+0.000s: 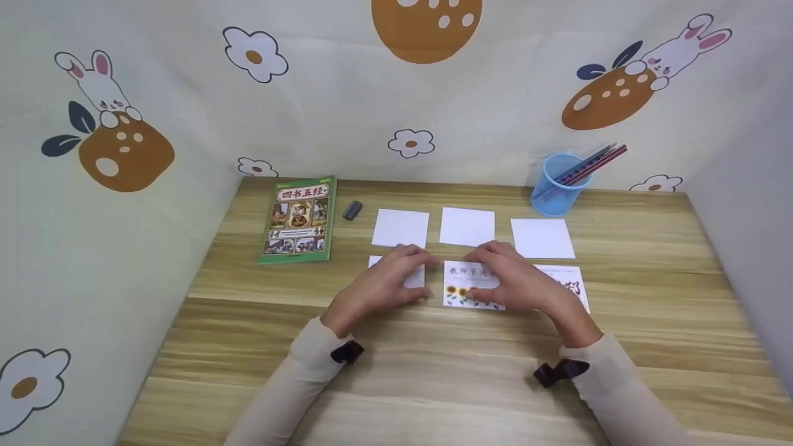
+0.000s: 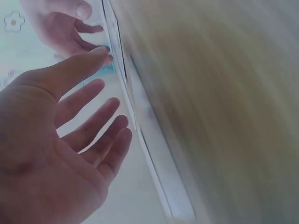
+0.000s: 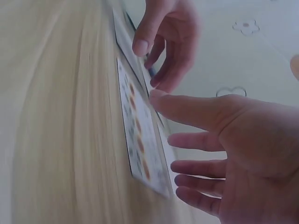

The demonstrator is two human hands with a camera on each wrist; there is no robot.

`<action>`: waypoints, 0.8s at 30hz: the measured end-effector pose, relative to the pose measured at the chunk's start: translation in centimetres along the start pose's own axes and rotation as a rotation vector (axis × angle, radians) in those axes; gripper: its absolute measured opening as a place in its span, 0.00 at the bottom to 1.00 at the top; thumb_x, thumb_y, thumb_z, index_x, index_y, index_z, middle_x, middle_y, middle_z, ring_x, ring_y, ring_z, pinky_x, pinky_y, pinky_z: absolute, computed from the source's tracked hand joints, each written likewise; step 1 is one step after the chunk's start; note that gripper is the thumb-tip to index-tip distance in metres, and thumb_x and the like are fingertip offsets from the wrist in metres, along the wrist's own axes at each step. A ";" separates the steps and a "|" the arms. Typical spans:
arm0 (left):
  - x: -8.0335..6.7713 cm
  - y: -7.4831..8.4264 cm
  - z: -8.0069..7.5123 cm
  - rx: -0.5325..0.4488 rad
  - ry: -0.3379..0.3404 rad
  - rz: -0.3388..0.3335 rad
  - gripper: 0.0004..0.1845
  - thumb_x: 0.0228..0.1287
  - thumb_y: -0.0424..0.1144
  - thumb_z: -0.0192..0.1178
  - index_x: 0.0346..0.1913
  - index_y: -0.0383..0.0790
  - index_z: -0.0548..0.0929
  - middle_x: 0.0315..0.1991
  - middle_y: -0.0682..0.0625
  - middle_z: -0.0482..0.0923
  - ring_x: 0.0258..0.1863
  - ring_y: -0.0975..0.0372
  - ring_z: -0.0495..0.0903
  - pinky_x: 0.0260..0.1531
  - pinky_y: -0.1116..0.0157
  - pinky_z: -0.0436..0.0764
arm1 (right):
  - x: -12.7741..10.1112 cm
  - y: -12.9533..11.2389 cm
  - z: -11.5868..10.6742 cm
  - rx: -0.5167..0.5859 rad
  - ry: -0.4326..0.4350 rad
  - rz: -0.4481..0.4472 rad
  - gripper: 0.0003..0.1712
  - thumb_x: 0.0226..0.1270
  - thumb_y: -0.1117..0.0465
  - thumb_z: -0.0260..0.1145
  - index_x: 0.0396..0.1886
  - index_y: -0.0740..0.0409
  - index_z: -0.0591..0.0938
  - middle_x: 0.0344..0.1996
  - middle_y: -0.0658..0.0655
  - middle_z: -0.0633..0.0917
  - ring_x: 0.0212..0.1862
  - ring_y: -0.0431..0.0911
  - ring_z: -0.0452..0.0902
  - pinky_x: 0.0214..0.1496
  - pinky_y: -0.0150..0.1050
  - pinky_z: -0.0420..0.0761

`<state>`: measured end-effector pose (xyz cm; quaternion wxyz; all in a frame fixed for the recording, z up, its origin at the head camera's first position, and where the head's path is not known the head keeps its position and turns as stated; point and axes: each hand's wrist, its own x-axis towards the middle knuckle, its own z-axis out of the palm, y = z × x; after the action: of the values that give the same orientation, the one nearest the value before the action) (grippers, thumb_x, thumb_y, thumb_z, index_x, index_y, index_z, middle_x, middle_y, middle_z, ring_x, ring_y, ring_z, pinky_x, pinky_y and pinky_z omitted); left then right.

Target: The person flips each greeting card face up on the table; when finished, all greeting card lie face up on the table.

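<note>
6 cards, 1 book, 1 cup

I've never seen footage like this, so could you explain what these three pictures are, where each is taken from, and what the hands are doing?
A person works bare-handed at a wooden table. The wide picture comes from a head camera; the two close-ups come from cameras on each wrist. On the table lie white cards, a sunflower card, a green book, a small dark eraser-like object and a blue pencil cup. The left hand rests on a white card; the right hand touches the sunflower card. Neither grips anything.
</note>
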<state>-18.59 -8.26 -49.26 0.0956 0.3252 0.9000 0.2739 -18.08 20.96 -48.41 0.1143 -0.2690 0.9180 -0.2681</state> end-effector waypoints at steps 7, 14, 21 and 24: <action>-2.9 -2.5 -1.9 -0.042 0.021 -0.077 0.32 0.67 0.43 0.76 0.73 0.45 0.80 0.73 0.42 0.77 0.75 0.46 0.73 0.79 0.46 0.71 | 2.8 -3.9 2.6 0.017 -0.013 -0.120 0.38 0.68 0.47 0.80 0.73 0.55 0.79 0.71 0.59 0.77 0.73 0.55 0.72 0.75 0.55 0.77; -4.1 -4.0 -3.0 -0.098 0.040 -0.132 0.35 0.63 0.40 0.79 0.72 0.46 0.80 0.72 0.43 0.78 0.76 0.46 0.71 0.80 0.44 0.70 | 5.0 -6.3 5.2 -0.106 -0.010 -0.137 0.41 0.69 0.47 0.79 0.76 0.57 0.76 0.78 0.65 0.72 0.79 0.60 0.68 0.80 0.59 0.73; -4.7 -4.8 -3.2 -0.110 -0.019 -0.213 0.43 0.58 0.41 0.83 0.77 0.50 0.76 0.80 0.41 0.67 0.81 0.45 0.65 0.81 0.43 0.68 | 5.4 -7.1 5.7 -0.158 -0.023 -0.067 0.40 0.69 0.45 0.79 0.76 0.55 0.77 0.80 0.61 0.71 0.80 0.57 0.66 0.81 0.59 0.72; -4.8 -5.0 -3.3 -0.128 -0.020 -0.243 0.46 0.57 0.41 0.83 0.78 0.55 0.74 0.79 0.42 0.67 0.80 0.46 0.66 0.81 0.43 0.69 | 5.4 -7.0 5.7 -0.155 -0.023 -0.069 0.40 0.70 0.44 0.78 0.76 0.54 0.78 0.80 0.60 0.72 0.80 0.57 0.66 0.81 0.59 0.72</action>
<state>-18.76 -15.93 -49.30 0.1574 0.2099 0.9125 0.3139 -17.53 10.49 -49.62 0.0944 -0.3115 0.9248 -0.1969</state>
